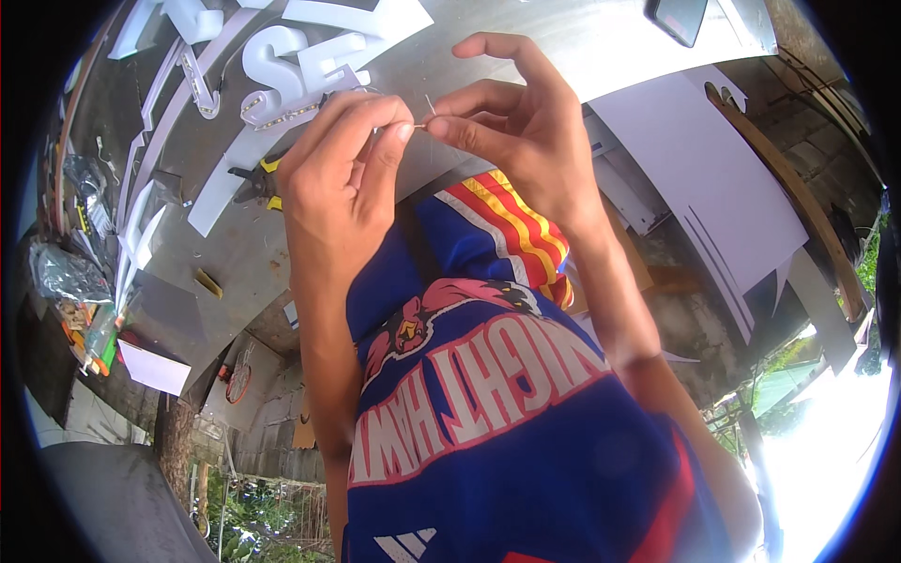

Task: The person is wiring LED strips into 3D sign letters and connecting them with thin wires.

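Observation:
My left hand (338,178) and my right hand (511,122) meet above a grey metal worktop (526,47). Both pinch a thin wire (424,114) between thumb and fingertips, and a short end of it sticks up between the hands. The right hand's other fingers are spread upward. Just beyond my left hand lie white sign letters (282,61) lined with a strip of small lights (282,114). Pliers with yellow handles (258,180) rest on the worktop beside my left wrist. My blue, red and yellow shirt (488,375) fills the lower middle.
White cut strips and letter pieces (150,188) are scattered on the left of the worktop. Crinkled plastic bags and small items (70,281) lie at the far left edge. A dark phone-like slab (678,17) sits at the top right. White sheets (713,178) lie on the right.

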Available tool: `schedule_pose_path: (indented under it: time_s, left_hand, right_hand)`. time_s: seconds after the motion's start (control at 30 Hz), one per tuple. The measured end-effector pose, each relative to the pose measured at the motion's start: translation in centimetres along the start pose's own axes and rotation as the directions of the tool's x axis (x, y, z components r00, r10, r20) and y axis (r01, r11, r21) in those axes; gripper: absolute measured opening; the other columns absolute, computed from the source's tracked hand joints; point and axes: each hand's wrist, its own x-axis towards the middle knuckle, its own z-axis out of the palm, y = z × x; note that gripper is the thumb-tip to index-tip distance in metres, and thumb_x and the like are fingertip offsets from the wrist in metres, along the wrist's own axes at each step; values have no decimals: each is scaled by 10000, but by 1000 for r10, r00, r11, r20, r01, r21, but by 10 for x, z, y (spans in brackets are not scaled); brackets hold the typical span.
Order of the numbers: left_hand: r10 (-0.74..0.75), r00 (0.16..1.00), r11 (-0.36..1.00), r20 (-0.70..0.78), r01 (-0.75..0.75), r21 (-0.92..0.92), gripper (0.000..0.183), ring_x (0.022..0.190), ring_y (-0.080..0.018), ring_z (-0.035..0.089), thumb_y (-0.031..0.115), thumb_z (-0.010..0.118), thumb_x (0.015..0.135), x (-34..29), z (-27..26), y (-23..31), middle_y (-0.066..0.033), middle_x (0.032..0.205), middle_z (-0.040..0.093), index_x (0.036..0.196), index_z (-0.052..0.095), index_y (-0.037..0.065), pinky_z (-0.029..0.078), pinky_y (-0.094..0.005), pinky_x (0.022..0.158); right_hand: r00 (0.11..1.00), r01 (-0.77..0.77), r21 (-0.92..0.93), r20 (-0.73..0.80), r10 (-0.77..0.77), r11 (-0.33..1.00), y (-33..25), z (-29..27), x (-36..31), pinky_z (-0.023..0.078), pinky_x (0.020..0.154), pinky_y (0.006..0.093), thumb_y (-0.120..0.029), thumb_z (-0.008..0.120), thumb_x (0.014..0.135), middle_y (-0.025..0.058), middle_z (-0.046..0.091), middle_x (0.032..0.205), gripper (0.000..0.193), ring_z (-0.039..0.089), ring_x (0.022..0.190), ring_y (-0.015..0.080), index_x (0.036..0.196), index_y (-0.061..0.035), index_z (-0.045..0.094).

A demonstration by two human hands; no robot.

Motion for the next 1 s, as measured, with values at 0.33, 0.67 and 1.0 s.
schedule_pose_path:
  time_s: [0.33,0.67,1.0]
  left_hand:
    - [-597,628,407,499,773,-486,118,593,-55,476,104,630,880,-20,-18,20,-10,760,611,869,656,-11,352,-195,495]
    - [-39,999,994,-24,37,-101,104,691,-146,620,-64,703,804,-41,-19,49,-81,826,659,890,654,-33,504,-263,580]
    - [152,980,988,-128,-148,45,118,703,-279,635,-86,665,759,-59,-24,74,-149,813,624,867,632,-52,509,-354,615]
  right_hand:
    - [507,804,-520,342,-791,290,18,-3,-24,557,653,327,-17,699,715,99,686,842,425,653,728,248,1115,-21,555]
    - [997,72,-122,0,-73,990,-28,9,-58,486,611,221,12,734,830,104,711,865,534,688,805,137,1233,-36,388]
    - [954,283,-159,149,-260,946,-46,16,-75,516,620,234,90,719,816,202,700,860,565,698,785,198,1221,39,327]
